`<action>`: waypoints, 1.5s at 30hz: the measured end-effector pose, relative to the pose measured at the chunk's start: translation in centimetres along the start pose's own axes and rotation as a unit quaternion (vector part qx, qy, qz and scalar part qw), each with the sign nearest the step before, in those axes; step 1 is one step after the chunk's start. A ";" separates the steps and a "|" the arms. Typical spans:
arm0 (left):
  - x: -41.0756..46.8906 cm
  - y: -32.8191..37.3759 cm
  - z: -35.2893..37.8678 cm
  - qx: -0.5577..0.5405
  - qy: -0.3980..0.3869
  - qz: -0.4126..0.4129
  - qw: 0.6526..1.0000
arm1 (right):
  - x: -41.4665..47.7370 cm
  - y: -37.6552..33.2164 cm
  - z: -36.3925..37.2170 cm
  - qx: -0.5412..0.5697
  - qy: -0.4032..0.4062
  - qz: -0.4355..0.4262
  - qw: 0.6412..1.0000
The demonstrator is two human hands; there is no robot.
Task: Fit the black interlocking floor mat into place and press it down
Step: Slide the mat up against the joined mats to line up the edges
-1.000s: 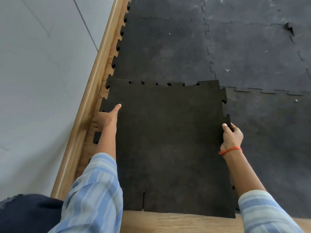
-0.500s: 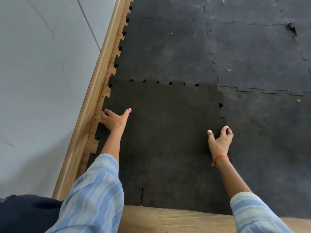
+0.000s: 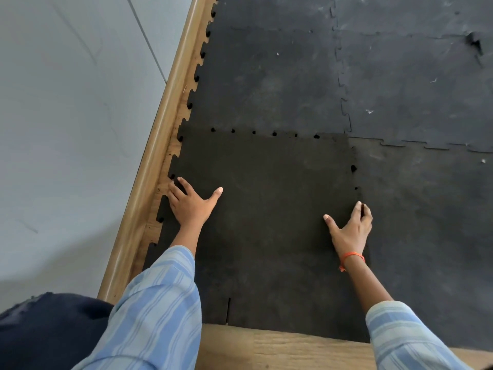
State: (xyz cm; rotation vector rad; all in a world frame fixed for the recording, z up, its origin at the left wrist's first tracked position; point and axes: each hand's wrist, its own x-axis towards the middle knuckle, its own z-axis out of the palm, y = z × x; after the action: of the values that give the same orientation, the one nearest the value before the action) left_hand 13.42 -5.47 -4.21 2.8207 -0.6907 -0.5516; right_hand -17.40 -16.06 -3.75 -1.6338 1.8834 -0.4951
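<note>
The black interlocking mat (image 3: 266,222) lies flat on the floor, its toothed far edge meeting the mat behind it (image 3: 266,84) and its right edge meeting another mat (image 3: 426,222). My left hand (image 3: 190,204) rests flat on its left edge, fingers spread, near the wooden skirting. On the right edge sits my right hand (image 3: 352,231), thumb out, fingertips on the seam. A short slit shows in the mat's near edge. Small gaps remain along both seams.
A rounded wooden skirting (image 3: 160,145) runs along the white wall (image 3: 66,129) on the left. Bare wooden floor (image 3: 280,348) shows at the near edge. More dark mats (image 3: 413,76) cover the floor ahead and to the right. My dark trouser leg (image 3: 48,329) is at lower left.
The mat has dropped from a lifted, gripped hold to lying flat in its slot. Both hands let go of its edges and now lie on top of it.
</note>
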 end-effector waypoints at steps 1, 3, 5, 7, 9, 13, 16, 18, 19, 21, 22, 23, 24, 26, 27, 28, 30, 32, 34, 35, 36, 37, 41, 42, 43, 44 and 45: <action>-0.1 -0.1 -0.1 0.000 0.000 -0.001 1.000 | -0.1 0.0 0.0 -0.002 0.000 -0.001 1.000; -0.3 -0.2 0.0 0.006 0.004 -0.002 1.000 | -0.2 0.0 0.1 -0.005 -0.001 -0.005 1.000; -0.6 -0.3 0.2 0.013 0.008 -0.006 1.000 | -0.3 0.0 0.0 -0.013 -0.001 -0.010 1.000; -0.8 -0.3 0.4 0.016 0.011 -0.009 1.000 | -0.4 0.2 0.0 -0.020 -0.003 -0.012 1.000; -0.8 -0.3 0.4 0.018 0.011 -0.011 1.000 | -0.3 0.4 0.0 -0.024 -0.003 -0.011 1.000; -1.0 -0.5 0.6 0.016 0.016 -0.012 1.000 | -0.5 0.6 -0.2 -0.017 -0.010 -0.011 1.000; -1.1 -0.6 0.4 0.012 0.014 -0.019 1.000 | -0.5 0.7 -0.3 -0.018 -0.012 -0.011 1.000; -1.1 -0.6 0.3 0.018 0.013 -0.020 1.000 | -0.4 0.6 -0.2 -0.019 -0.007 -0.011 1.000; -1.1 -0.7 0.2 0.022 0.012 -0.021 0.999 | -0.4 0.6 -0.2 -0.019 -0.005 -0.009 1.000; -1.1 -0.9 0.2 0.029 0.012 -0.019 0.999 | -0.4 0.6 0.0 -0.016 -0.005 -0.008 1.000; -1.2 -1.0 0.2 0.030 0.011 -0.017 0.999 | -0.5 0.6 0.0 -0.017 -0.005 -0.008 1.000; -1.2 -1.1 0.3 0.029 0.011 -0.015 0.999 | -0.5 0.5 0.0 -0.018 -0.004 -0.010 1.000; -1.2 -1.2 0.3 0.030 0.010 -0.014 0.999 | -0.4 0.6 0.1 -0.020 -0.004 -0.010 1.000; -1.3 -1.1 0.2 0.032 0.008 -0.015 0.999 | -0.4 0.7 0.1 -0.025 -0.004 -0.008 1.000; -1.4 -1.1 0.2 0.033 0.008 -0.016 0.999 | -0.4 0.8 0.1 -0.025 -0.005 -0.009 1.000; -1.4 -1.1 0.1 0.035 0.007 -0.016 0.999 | -0.4 0.8 0.1 -0.026 -0.006 -0.010 1.000; -1.5 -1.2 0.0 0.038 0.004 -0.017 0.999 | -0.4 0.8 0.0 -0.031 -0.009 -0.007 0.999; -1.7 -1.2 -0.1 0.043 0.001 -0.018 0.999 | -0.5 0.9 -0.2 -0.036 -0.019 -0.005 0.999; -1.6 -1.2 -0.3 0.045 -0.003 -0.014 0.999 | -0.4 0.7 -0.2 -0.042 -0.025 -0.004 0.999; -1.6 -1.2 -0.3 0.043 -0.009 -0.015 0.999 | -0.3 0.6 -0.2 -0.049 -0.029 -0.004 0.998; -1.5 -1.1 -0.4 0.043 -0.014 -0.014 0.999 | -0.2 0.5 -0.3 -0.054 -0.036 -0.003 0.998; -1.4 -1.1 -0.3 0.042 -0.018 -0.012 0.999 | -0.1 0.4 -0.3 -0.055 -0.046 -0.001 0.997; -1.4 -0.3 0.8 0.029 -0.035 -0.014 0.999 | -0.1 -0.3 -0.4 -0.081 -0.078 0.003 0.994; -1.4 0.1 1.2 0.034 -0.029 -0.009 0.999 | 0.1 -0.5 -0.3 -0.114 -0.079 -0.005 0.990; -1.5 0.5 1.5 0.043 -0.024 -0.001 0.999 | 0.3 -0.6 -0.1 -0.155 -0.076 -0.011 0.985; -1.5 0.9 1.8 0.054 -0.025 0.014 0.998 | 0.3 -0.6 0.0 -0.194 -0.071 -0.018 0.978; -1.7 1.4 2.1 0.067 -0.029 0.038 0.997 | 0.4 -0.4 0.2 -0.227 -0.066 -0.027 0.971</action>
State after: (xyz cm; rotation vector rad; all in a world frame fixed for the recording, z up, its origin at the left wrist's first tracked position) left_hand 10.62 -6.12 -5.21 2.8963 -0.8724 -0.5977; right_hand -16.98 -16.48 -3.69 -1.9534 1.9503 0.0341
